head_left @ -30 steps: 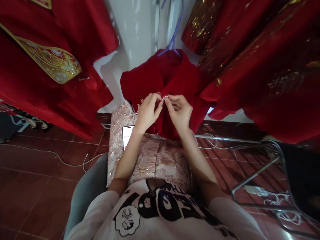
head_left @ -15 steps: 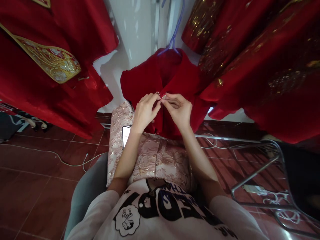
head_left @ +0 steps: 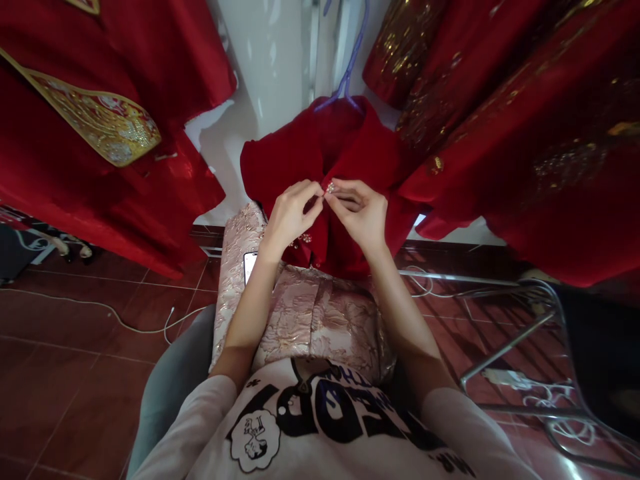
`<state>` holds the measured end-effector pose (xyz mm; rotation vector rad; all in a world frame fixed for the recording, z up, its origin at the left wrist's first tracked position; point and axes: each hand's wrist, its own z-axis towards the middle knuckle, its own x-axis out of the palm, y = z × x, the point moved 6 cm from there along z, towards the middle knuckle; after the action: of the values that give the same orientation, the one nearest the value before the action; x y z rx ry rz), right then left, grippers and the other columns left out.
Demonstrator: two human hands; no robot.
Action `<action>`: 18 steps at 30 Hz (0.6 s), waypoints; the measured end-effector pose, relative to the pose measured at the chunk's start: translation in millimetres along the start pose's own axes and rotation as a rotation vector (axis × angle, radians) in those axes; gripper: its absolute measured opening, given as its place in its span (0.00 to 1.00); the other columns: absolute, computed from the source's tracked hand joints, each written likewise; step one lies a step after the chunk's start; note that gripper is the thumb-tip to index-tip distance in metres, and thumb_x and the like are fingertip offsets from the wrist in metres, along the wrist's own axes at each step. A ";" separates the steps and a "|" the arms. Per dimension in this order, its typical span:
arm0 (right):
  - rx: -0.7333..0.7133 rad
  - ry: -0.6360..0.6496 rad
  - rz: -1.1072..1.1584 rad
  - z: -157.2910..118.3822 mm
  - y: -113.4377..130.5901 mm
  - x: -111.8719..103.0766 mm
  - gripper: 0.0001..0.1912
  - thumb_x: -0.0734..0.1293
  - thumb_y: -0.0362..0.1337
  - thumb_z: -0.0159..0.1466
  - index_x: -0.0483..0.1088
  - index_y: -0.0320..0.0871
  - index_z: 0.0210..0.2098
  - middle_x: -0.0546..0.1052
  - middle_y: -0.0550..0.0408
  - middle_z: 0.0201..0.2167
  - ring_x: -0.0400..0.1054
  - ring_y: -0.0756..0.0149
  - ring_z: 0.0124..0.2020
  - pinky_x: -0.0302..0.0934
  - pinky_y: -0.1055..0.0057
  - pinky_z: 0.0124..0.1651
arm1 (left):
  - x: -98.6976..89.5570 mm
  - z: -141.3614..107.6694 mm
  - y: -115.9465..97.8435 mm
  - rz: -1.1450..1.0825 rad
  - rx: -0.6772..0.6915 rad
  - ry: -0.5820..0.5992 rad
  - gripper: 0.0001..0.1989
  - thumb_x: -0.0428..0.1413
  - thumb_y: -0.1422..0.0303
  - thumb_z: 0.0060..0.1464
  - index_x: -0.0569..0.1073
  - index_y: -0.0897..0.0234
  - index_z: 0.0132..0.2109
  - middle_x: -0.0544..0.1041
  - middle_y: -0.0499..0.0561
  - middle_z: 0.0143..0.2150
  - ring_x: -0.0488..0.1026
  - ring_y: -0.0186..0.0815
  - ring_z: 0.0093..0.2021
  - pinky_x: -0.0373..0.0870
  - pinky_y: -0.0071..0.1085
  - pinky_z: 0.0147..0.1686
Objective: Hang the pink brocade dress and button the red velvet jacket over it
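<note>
A red jacket [head_left: 285, 157] hangs on a purple hanger [head_left: 346, 83] in front of me. At its front opening my left hand [head_left: 295, 217] pinches the red fabric edge. Close beside it, my right hand [head_left: 361, 213] has thumb and fingers closed on a shiny jewelled button [head_left: 331, 187]. The fingertips of both hands nearly touch. Another jewelled button [head_left: 304, 237] shows below my left hand. The jacket's lower part hangs over a pink brocade cloth [head_left: 293, 313] on my lap. A phone [head_left: 249, 265] lies on the cloth, partly hidden by my left forearm.
Red garments with gold decoration hang at the left [head_left: 190, 53] and right [head_left: 500, 180]. A metal-framed chair [head_left: 510, 347] stands at the right, near white cables and a power strip [head_left: 507, 379]. Another cable [head_left: 115, 312] crosses the tiled floor at the left.
Both hands have moved up slightly along the jacket opening. The lower button and the fabric beneath my left hand show more now.
</note>
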<state>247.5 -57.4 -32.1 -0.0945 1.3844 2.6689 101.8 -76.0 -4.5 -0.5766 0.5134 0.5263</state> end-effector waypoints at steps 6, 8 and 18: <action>-0.072 0.146 -0.194 -2.0 -3.4 2.3 0.31 0.67 0.46 0.66 0.63 0.50 0.67 0.72 0.47 0.62 0.72 0.54 0.59 0.74 0.55 0.56 | 26.4 -10.6 18.7 -0.371 -0.223 -0.043 0.09 0.50 0.73 0.67 0.72 0.62 0.49 0.80 0.53 0.50 0.78 0.33 0.48 0.76 0.29 0.49; -0.148 0.213 -0.250 -10.4 -2.1 5.0 0.44 0.69 0.44 0.63 0.48 0.52 0.74 0.59 0.47 0.72 0.61 0.48 0.69 0.66 0.48 0.65 | 34.3 -15.2 20.1 -0.531 -0.269 0.002 0.12 0.46 0.71 0.69 0.73 0.61 0.53 0.79 0.54 0.55 0.79 0.33 0.50 0.77 0.29 0.48; 0.089 0.313 -0.450 -31.4 -23.5 -34.6 0.36 0.64 0.33 0.63 0.53 0.45 0.70 0.78 0.47 0.46 0.75 0.60 0.38 0.73 0.59 0.44 | 20.2 -28.0 35.3 -0.644 -0.469 -0.067 0.10 0.49 0.70 0.68 0.75 0.61 0.49 0.82 0.53 0.50 0.81 0.30 0.44 0.80 0.27 0.45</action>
<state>285.0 -72.8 -65.2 -0.7471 1.3597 2.2794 87.7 -61.7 -49.6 -1.1165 0.1136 0.0406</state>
